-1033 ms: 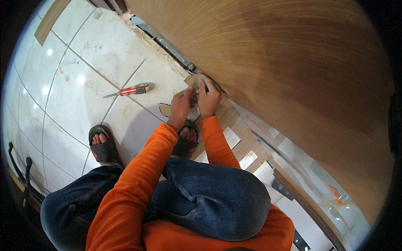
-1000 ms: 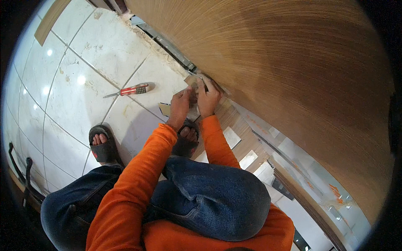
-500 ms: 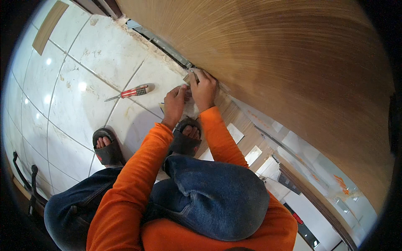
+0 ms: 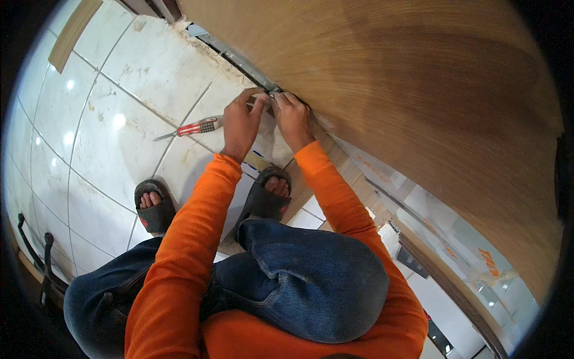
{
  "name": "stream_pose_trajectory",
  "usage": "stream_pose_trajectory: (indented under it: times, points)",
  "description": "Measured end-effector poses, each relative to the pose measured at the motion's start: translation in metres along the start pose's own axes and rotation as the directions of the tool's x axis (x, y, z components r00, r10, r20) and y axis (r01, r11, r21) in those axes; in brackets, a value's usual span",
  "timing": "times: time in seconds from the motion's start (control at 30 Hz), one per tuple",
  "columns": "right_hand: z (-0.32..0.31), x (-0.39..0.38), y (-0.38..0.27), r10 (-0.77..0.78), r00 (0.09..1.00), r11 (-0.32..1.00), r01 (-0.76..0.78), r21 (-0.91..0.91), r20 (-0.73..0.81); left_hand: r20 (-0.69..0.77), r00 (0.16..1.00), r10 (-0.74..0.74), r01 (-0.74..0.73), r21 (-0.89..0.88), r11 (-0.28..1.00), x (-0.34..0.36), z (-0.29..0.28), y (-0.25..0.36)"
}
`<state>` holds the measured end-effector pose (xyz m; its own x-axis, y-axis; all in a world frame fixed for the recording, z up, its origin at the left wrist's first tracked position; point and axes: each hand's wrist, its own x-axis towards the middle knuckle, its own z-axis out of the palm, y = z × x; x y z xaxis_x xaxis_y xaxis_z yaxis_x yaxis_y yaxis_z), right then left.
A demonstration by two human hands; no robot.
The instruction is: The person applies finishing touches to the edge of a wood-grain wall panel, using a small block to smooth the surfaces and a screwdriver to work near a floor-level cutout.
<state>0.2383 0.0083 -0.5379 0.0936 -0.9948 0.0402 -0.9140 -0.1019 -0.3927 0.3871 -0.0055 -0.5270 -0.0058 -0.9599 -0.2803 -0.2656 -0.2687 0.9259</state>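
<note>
A large wood-grain panel [image 4: 406, 78] rises at the right, with a narrow metal strip [image 4: 236, 58] running along its lower edge. My left hand [image 4: 241, 124] reaches to the near end of this strip, thumb and forefinger pinched together. Close beside it, my right hand [image 4: 293, 122] has its fingers bent and pressed together against the panel's foot. The fingertips of both hands nearly meet there; whatever they pinch is too small or hidden to name. On the tiles left of my left hand lies a screwdriver [image 4: 197, 127] with a red and pale handle, its shaft pointing left.
White floor tiles [image 4: 113, 155] with dusty smears spread to the left. A flat wooden strip [image 4: 75, 35] lies at the far left. Black curved handles [image 4: 45, 257] stand at the lower left. Plastic-wrapped material with orange print [image 4: 487, 263] borders the panel at the lower right.
My left hand has moved up and forward, from beside the right wrist to the end of the metal strip. The right hand stays near the same spot. The screwdriver lies where it was.
</note>
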Motion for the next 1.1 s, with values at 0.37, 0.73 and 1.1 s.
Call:
stream_pose_trajectory:
  times: [0.37, 0.73, 1.1]
  points:
    - [-0.01, 0.006, 0.0, -0.131, 0.977, 0.961, 0.167, -0.221, 0.169, 0.188, 0.817, 0.545, -0.569, 0.418, 0.708, 0.028, -0.012, -0.015]
    - [0.027, 0.06, -0.042, -0.388, 0.918, 0.88, 0.395, 0.263, -0.081, 0.091, 0.883, 0.46, -0.451, 0.434, 0.78, 0.075, -0.06, -0.057]
    - [0.042, 0.081, -0.105, -0.07, 0.969, 0.964, 0.005, 0.266, 0.237, -0.09, 0.99, 0.104, -0.06, 0.4, 0.915, 0.069, -0.141, -0.045]
